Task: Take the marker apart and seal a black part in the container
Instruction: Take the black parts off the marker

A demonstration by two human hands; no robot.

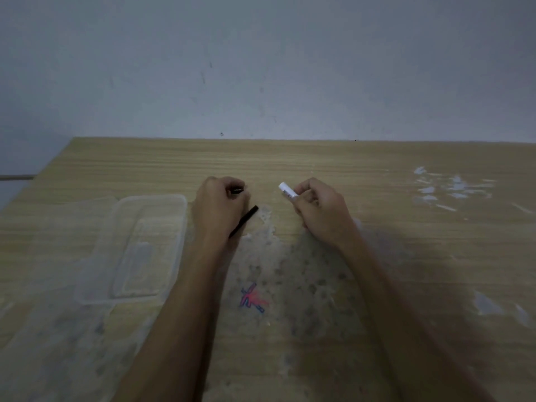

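Both hands are up at the centre of the frame, over the pale wood-grain table point(319, 158). The left hand point(219, 206) is curled into a fist, fingers closed around a small black piece point(237, 190) that peeks out at the top of the knuckles, and a thin black rod point(245, 220) slants out from under the same hand toward the lower left. Whether the rod is pinched or just lies on the table, I cannot tell. The right hand point(317, 211), just right of centre, has its fingers closed on the white cylindrical marker body point(287, 191), whose end sticks out toward the upper left. The two hands are apart. At the left of the frame lies the clear plastic rectangular container point(139, 250), flat on the table. A blue and pink scribble point(251, 298) marks the tabletop below centre.
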